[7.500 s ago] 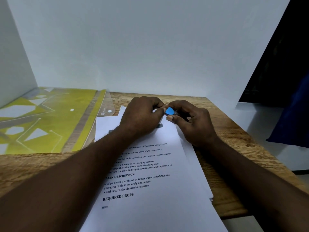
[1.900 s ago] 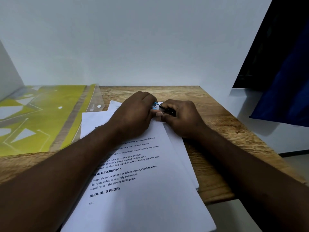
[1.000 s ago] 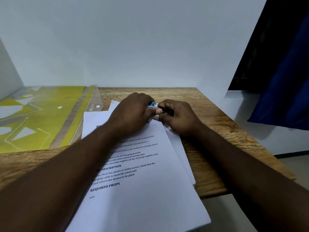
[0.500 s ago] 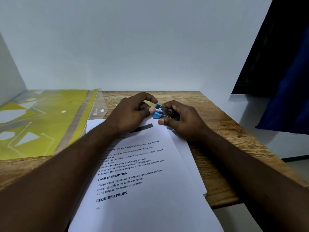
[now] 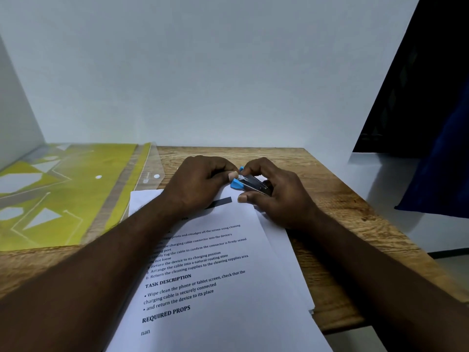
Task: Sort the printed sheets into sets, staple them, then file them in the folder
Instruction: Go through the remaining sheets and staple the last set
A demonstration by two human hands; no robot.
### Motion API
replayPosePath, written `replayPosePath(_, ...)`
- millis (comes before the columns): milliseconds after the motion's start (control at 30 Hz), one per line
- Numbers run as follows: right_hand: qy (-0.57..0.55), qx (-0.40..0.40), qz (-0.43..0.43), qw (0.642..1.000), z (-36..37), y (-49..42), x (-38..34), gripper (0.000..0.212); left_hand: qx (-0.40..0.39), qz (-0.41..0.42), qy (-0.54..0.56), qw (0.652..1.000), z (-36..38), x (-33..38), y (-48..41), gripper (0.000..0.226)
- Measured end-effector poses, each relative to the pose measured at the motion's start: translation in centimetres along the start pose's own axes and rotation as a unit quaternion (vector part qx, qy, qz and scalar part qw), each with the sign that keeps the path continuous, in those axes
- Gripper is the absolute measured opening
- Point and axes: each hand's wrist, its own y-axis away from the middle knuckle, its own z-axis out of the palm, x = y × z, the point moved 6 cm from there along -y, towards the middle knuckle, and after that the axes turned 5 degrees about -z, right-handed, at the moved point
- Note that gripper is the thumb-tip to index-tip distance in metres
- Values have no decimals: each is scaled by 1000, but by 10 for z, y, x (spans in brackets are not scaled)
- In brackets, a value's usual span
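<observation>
Gripping a small blue stapler (image 5: 250,184) between thumb and curled fingers, right hand (image 5: 276,199) at the top corner of the printed sheets (image 5: 215,275), left hand (image 5: 198,186) just beside, pinching that corner, sheets on the wooden worktop (image 5: 342,224), yellow folder (image 5: 63,194) lying flat to their left.

Wood-grain tabletop (image 5: 330,199) set into a corner of plain white walls (image 5: 203,72). Dark opening (image 5: 401,110) and blue cloth (image 5: 444,161) beyond its right edge. Light dim, even.
</observation>
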Motion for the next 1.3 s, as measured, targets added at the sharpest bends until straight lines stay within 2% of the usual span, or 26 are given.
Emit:
replayPosePath(133,37,28,-17,999,0,-1,-3,43,13,4,-38,999,4,4,1,15)
replayPosePath(233,80,52,-49,994,-2,-2,-9,38,22,-4,-58,998,5,8,0,24)
replayPosePath(467,120,107,-113,981,-10,-2,-18,24,28,-18,-43,999,4,9,0,15)
replayPosePath(633,120,110,-104,981,-11,-2,-23,20,13,-35,3,999,6,5,0,16)
replayPosePath(800,66,99,-97,988,-9,-4,-24,21,1,-41,57,998,7,4,2,18)
replayPosePath(1000,54,84,-96,990,-5,-5,-21,26,10,-54,41,998,11,6,2,19)
replayPosePath(1200,40,48,-86,994,0,-6,-16,26,21,-24,-36,999,14,11,2,35)
replayPosePath(1300,6,31,-65,997,0,-6,-13,26,26,-18,-50,998,15,13,3,35)
